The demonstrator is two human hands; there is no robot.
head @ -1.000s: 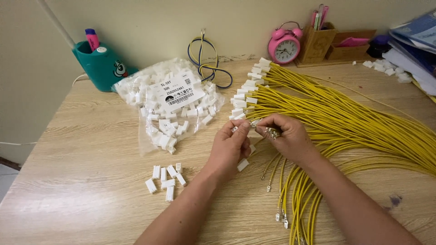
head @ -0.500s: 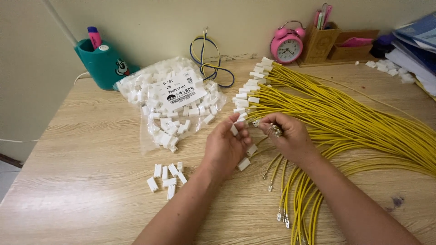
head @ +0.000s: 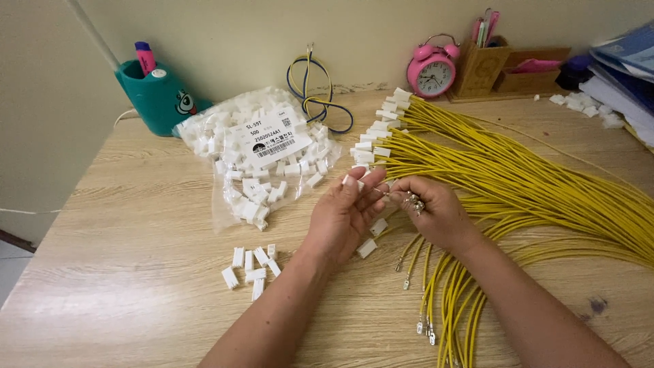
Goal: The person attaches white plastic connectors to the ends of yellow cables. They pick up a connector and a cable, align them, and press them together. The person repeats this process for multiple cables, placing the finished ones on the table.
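Observation:
My left hand [head: 344,215] pinches a small white plastic connector [head: 352,180] at its fingertips. My right hand [head: 436,212] grips several yellow wires [head: 415,262] by their metal terminal ends, close to the connector. The two hands almost touch above the wooden table [head: 122,232]. A big bundle of yellow wires [head: 545,197] lies to the right, many tipped with white connectors [head: 381,133]. A clear bag of white connectors [head: 266,160] lies just left of my hands. Two loose connectors [head: 371,238] lie under my hands.
Several loose white connectors [head: 251,266] lie at the front left. A teal pen holder [head: 153,95], coiled blue-and-yellow cable [head: 317,92], pink alarm clock [head: 430,71], wooden organiser [head: 507,68] and stacked papers [head: 623,68] line the back of the table.
My hands have stayed near the connector-tipped wire ends. My left fingers have stretched out with the connector raised at their tips, and my right hand has shifted slightly right.

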